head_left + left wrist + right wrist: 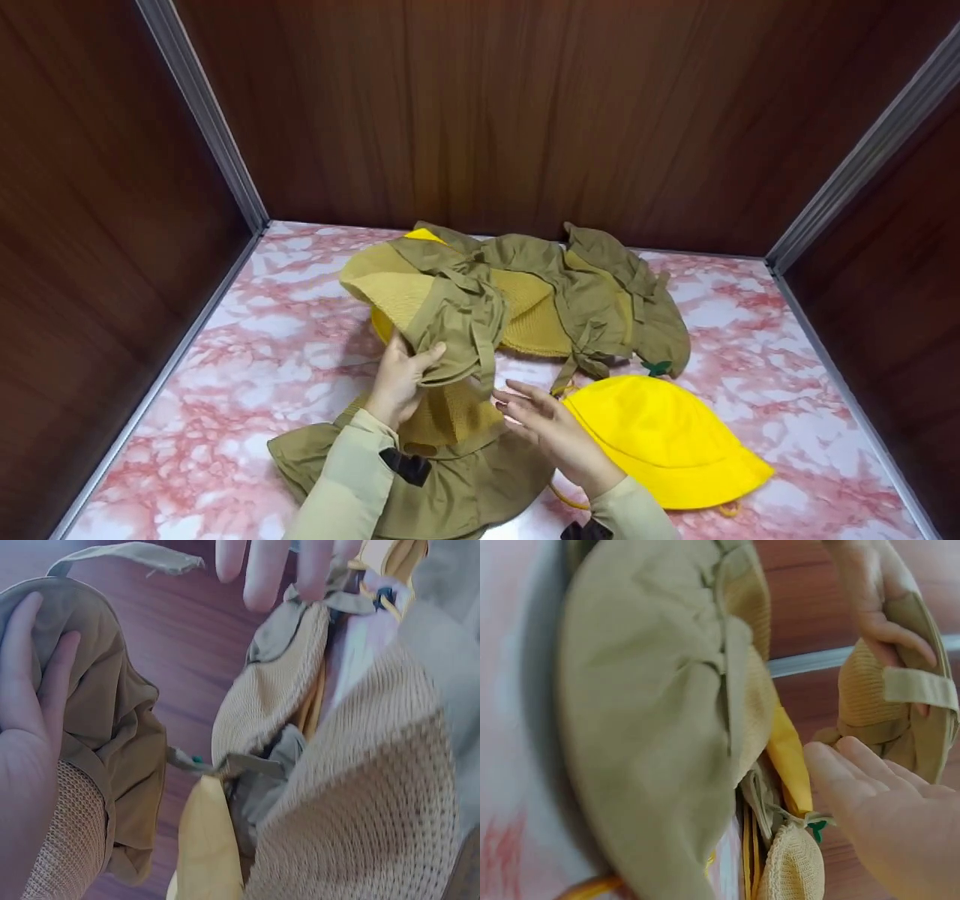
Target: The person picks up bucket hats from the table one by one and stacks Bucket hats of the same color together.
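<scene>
My left hand (401, 379) grips the edge of a khaki sun hat (457, 326), thumb on the cloth. The hat has a tan woven part and a loose strap, and it is lifted above the floor of the booth. My right hand (551, 431) has its fingers extended, just right of the hanging strap, holding nothing. In the right wrist view the right fingers (855, 772) point towards the held hat (874, 694). Below both hands lies another khaki hat (465, 487) with a wide cloth brim and woven crown, partly covered by the left forearm.
A yellow bucket hat (660, 442) with a cord lies right of my right hand, a green sprout ornament (657, 368) at its top. Behind are more khaki and woven hats (532, 315), overlapping. Yellow cloth (426, 235) shows behind the held hat. Brown panels (480, 112) enclose the pink marbled surface (210, 405).
</scene>
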`<state>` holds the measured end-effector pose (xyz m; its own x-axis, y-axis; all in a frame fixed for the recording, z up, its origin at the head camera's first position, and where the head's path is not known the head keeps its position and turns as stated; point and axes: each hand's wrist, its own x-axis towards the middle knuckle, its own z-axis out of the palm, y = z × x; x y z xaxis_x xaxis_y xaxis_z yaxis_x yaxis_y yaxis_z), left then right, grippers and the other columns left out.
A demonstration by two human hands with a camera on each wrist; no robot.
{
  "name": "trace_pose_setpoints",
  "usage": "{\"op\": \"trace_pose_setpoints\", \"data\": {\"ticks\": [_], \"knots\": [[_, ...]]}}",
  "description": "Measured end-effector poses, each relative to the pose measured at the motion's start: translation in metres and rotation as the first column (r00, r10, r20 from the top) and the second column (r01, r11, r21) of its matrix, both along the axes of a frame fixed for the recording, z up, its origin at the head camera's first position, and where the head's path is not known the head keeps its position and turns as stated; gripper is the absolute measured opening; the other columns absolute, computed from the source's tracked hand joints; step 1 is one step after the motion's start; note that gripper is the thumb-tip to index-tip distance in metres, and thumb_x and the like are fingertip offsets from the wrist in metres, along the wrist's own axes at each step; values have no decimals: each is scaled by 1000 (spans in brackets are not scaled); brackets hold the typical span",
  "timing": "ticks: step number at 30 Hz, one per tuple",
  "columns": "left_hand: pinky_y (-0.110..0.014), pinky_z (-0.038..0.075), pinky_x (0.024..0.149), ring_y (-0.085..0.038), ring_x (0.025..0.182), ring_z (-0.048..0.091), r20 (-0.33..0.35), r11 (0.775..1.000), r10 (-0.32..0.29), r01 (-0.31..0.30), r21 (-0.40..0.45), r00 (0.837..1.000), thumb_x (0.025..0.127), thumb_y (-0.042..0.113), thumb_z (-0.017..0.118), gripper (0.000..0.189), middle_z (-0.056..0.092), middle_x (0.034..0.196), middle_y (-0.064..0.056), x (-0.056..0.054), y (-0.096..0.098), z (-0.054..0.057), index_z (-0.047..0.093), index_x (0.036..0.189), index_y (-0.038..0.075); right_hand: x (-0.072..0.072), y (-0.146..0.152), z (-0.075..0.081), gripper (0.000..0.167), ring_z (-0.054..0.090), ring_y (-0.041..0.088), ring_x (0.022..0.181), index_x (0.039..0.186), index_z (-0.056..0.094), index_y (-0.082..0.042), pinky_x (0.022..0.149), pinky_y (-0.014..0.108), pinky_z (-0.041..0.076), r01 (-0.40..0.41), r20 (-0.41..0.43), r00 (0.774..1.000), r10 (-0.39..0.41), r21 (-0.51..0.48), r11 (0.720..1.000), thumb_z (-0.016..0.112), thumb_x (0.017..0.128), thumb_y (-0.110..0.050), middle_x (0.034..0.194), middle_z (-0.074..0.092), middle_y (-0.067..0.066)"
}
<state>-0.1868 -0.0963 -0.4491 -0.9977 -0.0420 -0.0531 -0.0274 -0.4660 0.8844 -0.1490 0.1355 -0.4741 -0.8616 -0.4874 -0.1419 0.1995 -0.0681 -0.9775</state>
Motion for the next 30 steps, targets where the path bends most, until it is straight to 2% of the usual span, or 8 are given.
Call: {"op": "trace_pose_setpoints", "data": {"ticks": [8,11,15,19,22,23,27,30], "knots": [[-23,55,89,-10,97,64,-25,990,-129,127,-59,991,91,-7,59,63,50,139,-22,17,13,8,28,145,-4,-9,12,12,73,37,38,142,153,5,10,112,33,42,-23,165,984,61,-220,975,33,108,-40,158,17,35],[-25,55,91,-11,103,63,-59,982,-182,178,-66,981,90,-8,60,62,52,137,-20,24,18,9,30,143,-6,-11,14,14,56,55,20,117,136,38,-2,93,23,48,11,244,967,76,-338,941,27,106,-49,134,53,21],[-27,54,94,-13,107,62,-102,967,-251,244,-76,963,87,-9,63,60,58,130,-13,33,24,12,33,139,-6,-14,19,17,55,58,9,95,111,56,-16,86,22,49,23,270,952,144,-531,847,18,103,-55,103,61,-4],[-28,57,87,-12,96,65,-110,938,-344,335,-93,932,87,-7,65,54,65,116,-4,42,28,14,40,134,-8,-15,27,25,62,62,12,117,130,62,-22,102,28,49,2,253,939,233,-683,731,23,100,-59,129,66,-2],[-25,58,80,-10,89,64,-109,910,-411,400,-110,905,87,-5,66,49,65,110,1,46,30,15,44,130,-8,-16,33,36,60,62,15,116,125,65,-16,101,29,50,67,307,925,224,-711,700,31,99,-59,127,66,1],[-24,58,79,-10,89,64,-113,901,-431,419,-116,895,87,-4,67,49,65,110,1,47,30,15,44,130,-8,-17,35,40,58,62,15,115,124,65,-15,100,29,51,82,316,924,214,-712,698,33,100,-56,125,67,1],[-24,52,94,-11,105,61,-136,875,-481,464,-140,866,87,-1,70,60,62,123,-1,48,29,13,37,137,-6,-18,41,49,40,65,16,109,116,65,-10,97,27,53,136,323,939,115,-658,741,36,107,-36,116,68,3],[-27,46,105,-12,116,58,-135,866,-497,480,-142,857,86,-2,70,68,58,133,-4,47,27,11,32,142,-5,-19,42,50,30,67,16,104,111,65,-7,94,25,54,183,322,947,23,-592,785,37,107,-18,112,67,5]]}}
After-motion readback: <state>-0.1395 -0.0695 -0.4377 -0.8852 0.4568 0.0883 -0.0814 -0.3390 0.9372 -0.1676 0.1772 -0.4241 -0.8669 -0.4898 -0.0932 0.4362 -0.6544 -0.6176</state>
